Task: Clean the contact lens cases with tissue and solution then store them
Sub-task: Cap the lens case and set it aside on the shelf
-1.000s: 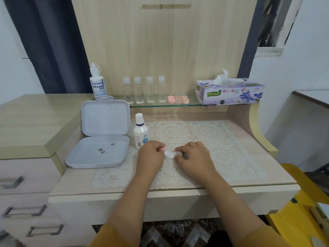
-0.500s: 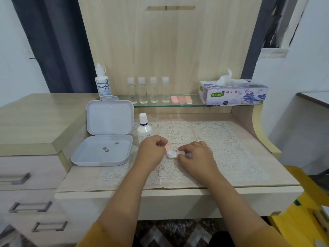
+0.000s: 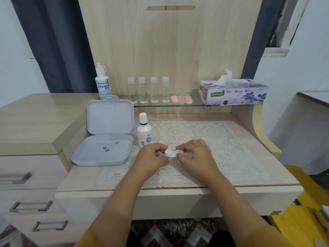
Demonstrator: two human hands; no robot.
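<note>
A white contact lens case (image 3: 172,153) is held just above the lace mat (image 3: 210,139) between both hands. My left hand (image 3: 151,157) pinches its left end; a pink bit shows by the fingertips. My right hand (image 3: 195,155) pinches the right end with curled fingers. A small solution bottle (image 3: 144,131) stands upright just behind my left hand. An open grey storage box (image 3: 106,138) lies to the left, lid up, with three small round dots in its base. A tissue box (image 3: 233,92) sits on the glass shelf at right.
A larger solution bottle (image 3: 103,82) stands behind the box lid. Several small clear bottles (image 3: 147,90) and pink lens cases (image 3: 181,99) line the glass shelf. Drawers (image 3: 26,177) are at the left, a yellow object (image 3: 302,202) at lower right.
The view has shifted slightly. Both hands stay on the white lens case, with my left fingers now closed more around its left end.
</note>
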